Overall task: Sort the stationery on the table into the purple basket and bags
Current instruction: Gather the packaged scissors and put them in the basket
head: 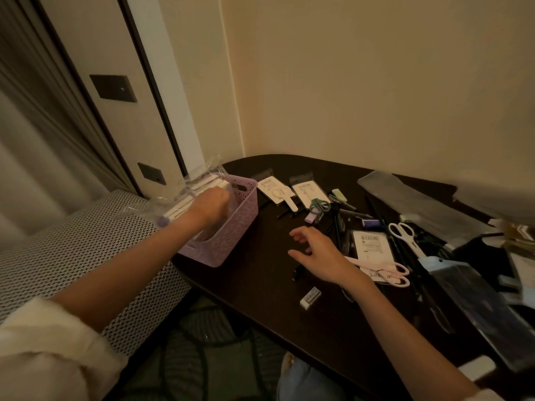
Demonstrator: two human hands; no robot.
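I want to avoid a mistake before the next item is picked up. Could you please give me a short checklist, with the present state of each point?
1. Right hand free for a pick: ok, it hovers open above the table, holding nothing.
2. Left hand clear of the purple basket: not ok, it is inside among clear bags.
3. Left grip released: cannot tell, fingers hidden.
4. Basket fully on the table: cannot tell, it sits at the edge.
5. Items left to sort: ok, pink scissors, white scissors and an eraser lie within view.
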